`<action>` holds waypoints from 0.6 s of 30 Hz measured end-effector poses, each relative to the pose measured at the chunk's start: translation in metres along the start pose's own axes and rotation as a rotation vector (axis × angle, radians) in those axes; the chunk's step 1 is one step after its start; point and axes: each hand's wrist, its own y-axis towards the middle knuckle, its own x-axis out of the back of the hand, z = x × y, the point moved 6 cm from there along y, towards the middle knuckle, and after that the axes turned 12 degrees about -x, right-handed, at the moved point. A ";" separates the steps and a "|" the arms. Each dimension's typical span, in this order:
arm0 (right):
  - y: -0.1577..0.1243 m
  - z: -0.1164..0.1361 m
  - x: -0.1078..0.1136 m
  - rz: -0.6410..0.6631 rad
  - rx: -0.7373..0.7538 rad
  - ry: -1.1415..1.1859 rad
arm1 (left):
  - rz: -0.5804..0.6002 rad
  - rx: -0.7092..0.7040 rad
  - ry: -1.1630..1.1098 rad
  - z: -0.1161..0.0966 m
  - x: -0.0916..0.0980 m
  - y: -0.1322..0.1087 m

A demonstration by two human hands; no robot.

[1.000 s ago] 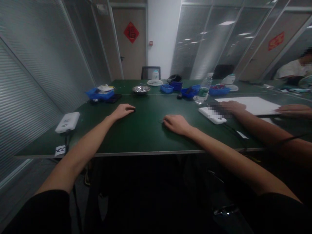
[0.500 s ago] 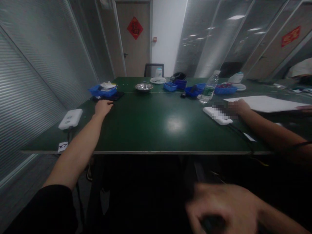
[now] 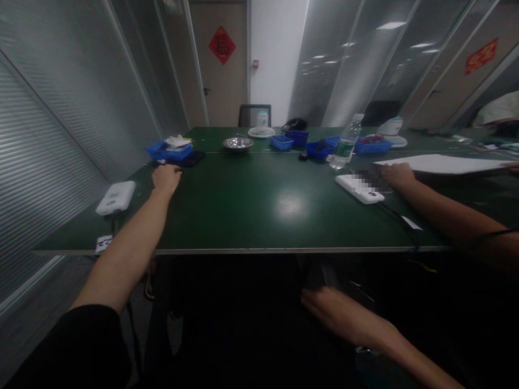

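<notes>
Left hand [image 3: 166, 178] rests curled on the dark green surface [image 3: 259, 205] near a blue plastic tray [image 3: 169, 152], its grip unclear; right hand [image 3: 340, 316] hangs below the near edge, fingers apart.

Right hand [image 3: 340, 316] now off the table [image 3: 251, 216], lowered below its near edge.

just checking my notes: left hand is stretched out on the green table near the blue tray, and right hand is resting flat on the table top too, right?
Not quite. The left hand does lie on the green table near the blue tray, but the right hand is not on the table top: the head view shows it down below the table's near edge, in the dark space under it.
</notes>
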 end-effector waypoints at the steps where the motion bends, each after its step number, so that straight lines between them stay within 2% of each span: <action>1: 0.000 0.000 0.007 -0.002 -0.018 -0.005 | -0.002 0.005 -0.018 0.001 -0.001 0.000; 4: 0.000 0.011 0.032 0.023 -0.099 -0.031 | -0.016 0.028 -0.098 0.002 -0.001 0.000; 6: 0.004 0.029 0.050 0.080 -0.097 -0.065 | -0.036 0.066 -0.146 0.002 0.001 -0.001; 9: 0.027 0.060 0.088 -0.043 -0.011 -0.163 | -0.065 0.112 -0.187 0.001 0.007 -0.005; 11: 0.057 0.071 0.109 -0.148 0.063 -0.264 | -0.067 0.119 -0.200 -0.001 0.010 -0.006; 14: 0.116 0.061 0.129 -0.252 0.127 -0.462 | -0.058 0.129 -0.215 0.000 0.009 -0.005; 18: 0.191 0.017 0.148 -0.289 0.025 -0.642 | -0.062 0.132 -0.233 0.005 0.003 -0.002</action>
